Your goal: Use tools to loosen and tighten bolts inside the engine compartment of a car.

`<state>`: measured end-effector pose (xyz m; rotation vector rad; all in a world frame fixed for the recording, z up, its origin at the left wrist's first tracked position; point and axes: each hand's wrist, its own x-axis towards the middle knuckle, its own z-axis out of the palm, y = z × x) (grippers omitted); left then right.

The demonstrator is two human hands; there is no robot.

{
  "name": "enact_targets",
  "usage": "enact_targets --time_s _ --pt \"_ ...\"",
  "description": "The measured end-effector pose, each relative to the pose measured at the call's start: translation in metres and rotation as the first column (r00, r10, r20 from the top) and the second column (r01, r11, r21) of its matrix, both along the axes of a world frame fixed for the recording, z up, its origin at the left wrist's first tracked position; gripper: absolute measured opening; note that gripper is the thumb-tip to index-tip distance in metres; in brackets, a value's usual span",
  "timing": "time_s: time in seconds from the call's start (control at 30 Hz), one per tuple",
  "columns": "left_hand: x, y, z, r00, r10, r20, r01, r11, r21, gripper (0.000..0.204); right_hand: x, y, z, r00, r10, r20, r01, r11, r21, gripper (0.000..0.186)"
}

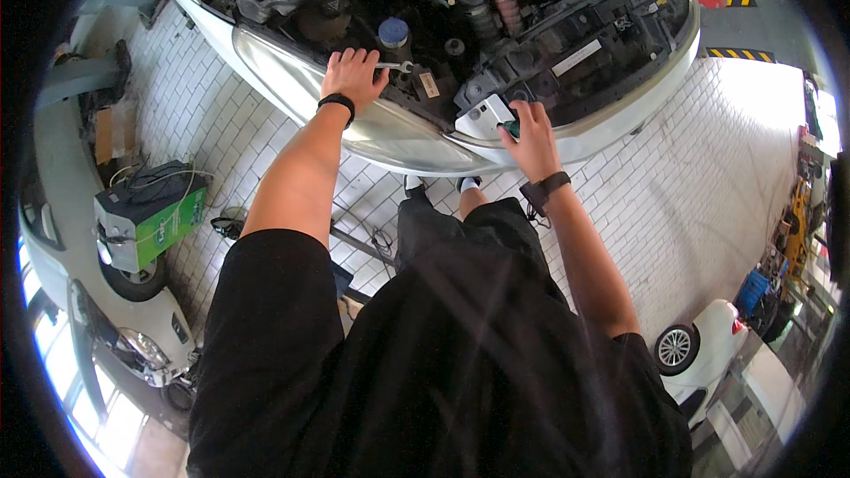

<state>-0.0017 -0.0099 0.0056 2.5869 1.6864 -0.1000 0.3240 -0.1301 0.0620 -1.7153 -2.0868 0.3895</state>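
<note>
While you lean over the engine bay of a white car, the silver metal wrench with a forked head point(396, 66) lies at the fingers of your left hand point(354, 78), its visible shank coming out from beside the fingertips and thumb on the hand's right side, above the inner edge of the large clear headlight point(288, 71). Your left fingers are bent and close together, with the thumb drawn in near them, and they have hold of the wrench; the part under your hand is hidden. Your right hand point(534, 137) is curled around a small dark green object point(511, 128), mostly covered by the fingers, so you cannot tell its full shape; it sits just beside the right end of a glossy white panel piece with small dark squares point(485, 115) at the car's front edge. The wrench's long axis runs nearly level, left to right across your view, and its forked head points to your right, away from the left hand. Beyond that head, toward the engine, stands a round blue plastic cap point(393, 33), and just to the head's lower right is a small pale rectangular label point(428, 84) on the black bodywork.
</note>
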Motion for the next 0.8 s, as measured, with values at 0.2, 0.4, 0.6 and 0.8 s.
enact_targets --time_s 0.2,0.4,0.6,0.8 --pt "0.000 -0.002 0.001 0.999 -0.002 0.047 0.002 1.000 0.005 0.037 -0.004 0.001 0.005 0.988 -0.113 0.109 0.145 0.919 -0.366 0.035" --pt "-0.002 -0.004 -0.002 0.999 -0.003 0.038 0.002 1.000 0.028 0.037 -0.005 -0.004 0.006 0.994 -0.108 0.006 0.108 0.977 -0.185 0.031" --pt "-0.002 -0.003 -0.002 1.000 -0.002 0.006 0.002 0.998 0.058 0.036 -0.001 -0.004 0.002 0.995 0.002 -0.098 -0.015 0.992 -0.127 0.026" --pt "-0.001 -0.002 -0.008 0.999 -0.012 0.036 0.009 0.996 0.087 0.037 -0.002 -0.004 -0.001 0.996 -0.094 0.003 0.092 0.958 -0.272 0.028"
